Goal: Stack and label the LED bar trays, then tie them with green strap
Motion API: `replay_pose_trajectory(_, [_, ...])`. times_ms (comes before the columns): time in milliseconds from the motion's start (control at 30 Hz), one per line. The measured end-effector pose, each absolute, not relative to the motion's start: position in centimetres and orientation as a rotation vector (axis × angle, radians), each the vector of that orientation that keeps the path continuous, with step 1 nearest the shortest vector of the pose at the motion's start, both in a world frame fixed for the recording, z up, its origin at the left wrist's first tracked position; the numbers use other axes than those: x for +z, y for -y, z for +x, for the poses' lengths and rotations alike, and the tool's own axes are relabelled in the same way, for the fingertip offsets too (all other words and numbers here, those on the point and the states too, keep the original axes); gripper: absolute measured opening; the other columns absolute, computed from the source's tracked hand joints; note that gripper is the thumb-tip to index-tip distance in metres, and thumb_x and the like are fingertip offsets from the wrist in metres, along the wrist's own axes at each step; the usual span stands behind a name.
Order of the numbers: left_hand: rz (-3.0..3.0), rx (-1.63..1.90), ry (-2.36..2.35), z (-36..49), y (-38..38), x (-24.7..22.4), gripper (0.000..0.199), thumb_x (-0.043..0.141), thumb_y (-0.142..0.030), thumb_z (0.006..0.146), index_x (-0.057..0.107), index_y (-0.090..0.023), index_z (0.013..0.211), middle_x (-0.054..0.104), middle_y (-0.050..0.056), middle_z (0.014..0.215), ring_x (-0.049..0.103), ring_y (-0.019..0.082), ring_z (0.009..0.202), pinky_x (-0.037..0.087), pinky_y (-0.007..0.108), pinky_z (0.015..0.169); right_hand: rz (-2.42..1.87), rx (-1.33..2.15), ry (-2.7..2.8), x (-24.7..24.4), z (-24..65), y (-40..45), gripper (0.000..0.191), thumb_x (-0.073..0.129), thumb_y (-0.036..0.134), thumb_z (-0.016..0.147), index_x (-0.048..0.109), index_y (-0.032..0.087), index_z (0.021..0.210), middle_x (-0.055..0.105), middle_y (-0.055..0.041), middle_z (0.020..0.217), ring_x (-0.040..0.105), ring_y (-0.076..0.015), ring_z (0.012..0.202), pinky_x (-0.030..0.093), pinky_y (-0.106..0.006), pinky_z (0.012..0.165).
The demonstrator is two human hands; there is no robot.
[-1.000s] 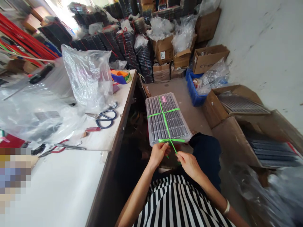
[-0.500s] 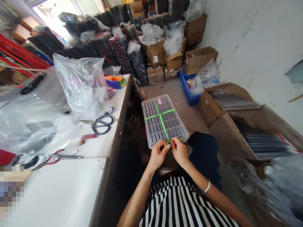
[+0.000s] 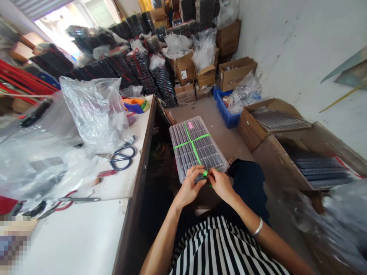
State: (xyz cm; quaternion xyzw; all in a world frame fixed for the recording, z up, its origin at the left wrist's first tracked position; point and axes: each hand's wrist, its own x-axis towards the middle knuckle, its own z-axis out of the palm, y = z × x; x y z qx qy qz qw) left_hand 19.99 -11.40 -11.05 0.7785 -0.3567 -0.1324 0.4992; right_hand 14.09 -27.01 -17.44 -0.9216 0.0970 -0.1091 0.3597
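Observation:
A bundle of clear plastic cases [image 3: 183, 152] with dark slim rows inside lies in front of my lap. A bright green strap [image 3: 191, 142] crosses over its top, and a pink label [image 3: 190, 125] shows near the far end. My left hand [image 3: 190, 187] is at the near edge of the bundle, its fingers curled on the green strap and thumb below. Close beside it, my right hand [image 3: 222, 186] pinches the strap. Between the hands the strap is bunched up; how it is looped there is partly hidden by my fingers.
On the white table [image 3: 86, 236] at left lie scissors [image 3: 123, 157], red-handled pliers [image 3: 61, 202] and a plastic bag [image 3: 94, 114]. Open cardboard boxes [image 3: 252, 128] and a blue crate [image 3: 228, 112] stand at right. Wrapped dark stacks [image 3: 143, 72] line the back.
My fingers have shifted on the strap at the near edge: the left fingers now reach over the edge, and the green strap is bunched between both hands. The view has tilted slightly.

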Motion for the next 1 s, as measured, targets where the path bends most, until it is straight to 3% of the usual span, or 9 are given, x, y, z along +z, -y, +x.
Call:
replay_pose_trajectory(100, [1.910,-0.424,0.963,21.1,11.7,-11.7,0.046,0.059,-0.014,0.080,0.051,-0.026,0.124,0.058,0.006,0.112,0.051,0.020,0.103,0.038,0.038,0.097,-2.449,-0.220,-0.176,-16.7,12.2,28.2,0.008,0.055,0.013,0.084,0.059,0.018,0.079,0.062,-0.0006,0.068,0.061,-0.0175,0.065,0.035,-0.024,0.057])
replay_pose_trajectory(167, [1.948,-0.431,1.017,21.6,12.6,-12.2,0.051,0.063,-0.012,0.076,0.053,-0.027,0.123,0.058,0.005,0.110,0.051,0.021,0.102,0.038,0.036,0.096,-2.492,-0.210,-0.131,-15.8,11.1,29.0,0.012,0.053,0.012,0.085,0.060,0.018,0.078,0.061,-0.0002,0.069,0.060,-0.0168,0.065,0.035,-0.025,0.057])
replay_pose_trajectory(233, [1.960,-0.436,1.050,21.8,13.7,-12.3,0.041,0.066,-0.012,0.072,0.060,-0.025,0.111,0.060,0.005,0.100,0.051,0.022,0.098,0.037,0.035,0.093,-2.518,-0.247,-0.106,-14.6,10.9,29.6,0.016,0.048,0.015,0.089,0.062,0.019,0.082,0.061,-0.0018,0.077,0.059,-0.0165,0.068,0.038,-0.025,0.059])
replay_pose_trajectory(333, [1.955,-0.424,0.997,21.8,15.2,-12.2,0.008,0.060,-0.015,0.078,0.063,-0.021,0.082,0.056,0.003,0.079,0.050,0.020,0.084,0.035,0.035,0.089,-2.511,-0.362,-0.092,-12.6,12.0,29.7,0.022,0.040,0.019,0.093,0.062,0.018,0.092,0.059,-0.0056,0.089,0.059,-0.0173,0.079,0.044,-0.027,0.070])
replay_pose_trajectory(467, [1.928,-0.422,0.839,22.2,15.4,-12.0,0.015,0.042,-0.022,0.089,0.054,-0.020,0.081,0.049,0.000,0.067,0.047,0.015,0.066,0.038,0.029,0.073,-2.324,-0.694,-0.061,-11.4,13.4,28.4,0.028,0.035,0.019,0.094,0.055,0.017,0.113,0.050,-0.0126,0.120,0.055,-0.0197,0.103,0.046,-0.032,0.090])
replay_pose_trajectory(600, [1.845,-0.489,0.735,23.3,14.8,-11.7,0.015,0.041,-0.032,0.092,0.050,-0.021,0.096,0.052,-0.003,0.068,0.048,0.012,0.060,0.037,0.024,0.061,-2.132,-0.824,-0.011,-12.8,13.4,27.0,0.022,0.035,0.020,0.094,0.056,0.018,0.100,0.056,-0.0111,0.107,0.055,-0.0206,0.104,0.046,-0.036,0.092])
replay_pose_trajectory(700, [1.803,-0.511,0.686,23.9,14.7,-11.6,0.018,0.048,-0.033,0.089,0.053,-0.020,0.100,0.055,-0.002,0.072,0.051,0.012,0.063,0.038,0.023,0.063,-2.134,-0.716,-0.032,-14.5,14.1,26.5,0.023,0.039,0.021,0.093,0.054,0.017,0.109,0.058,-0.0116,0.110,0.055,-0.0214,0.104,0.048,-0.034,0.086])
replay_pose_trajectory(867, [1.782,-0.494,0.628,23.4,14.3,-11.9,0.033,0.044,-0.032,0.091,0.041,-0.021,0.123,0.047,-0.007,0.060,0.046,0.011,0.055,0.036,0.022,0.059,-2.119,-0.600,-0.110,-15.4,15.8,26.4,0.013,0.046,0.024,0.088,0.056,0.017,0.085,0.059,-0.0052,0.081,0.056,-0.0173,0.073,0.045,-0.028,0.068])
replay_pose_trajectory(1000, [1.891,-0.297,0.842,21.8,13.3,-12.9,0.030,0.044,-0.015,0.088,0.044,-0.021,0.117,0.059,0.001,0.089,0.055,0.014,0.079,0.044,0.026,0.074,-2.104,-0.535,-0.191,-14.8,16.1,26.6,0.017,0.047,0.026,0.086,0.054,0.018,0.074,0.058,-0.0032,0.073,0.052,-0.0151,0.063,0.040,-0.026,0.060])
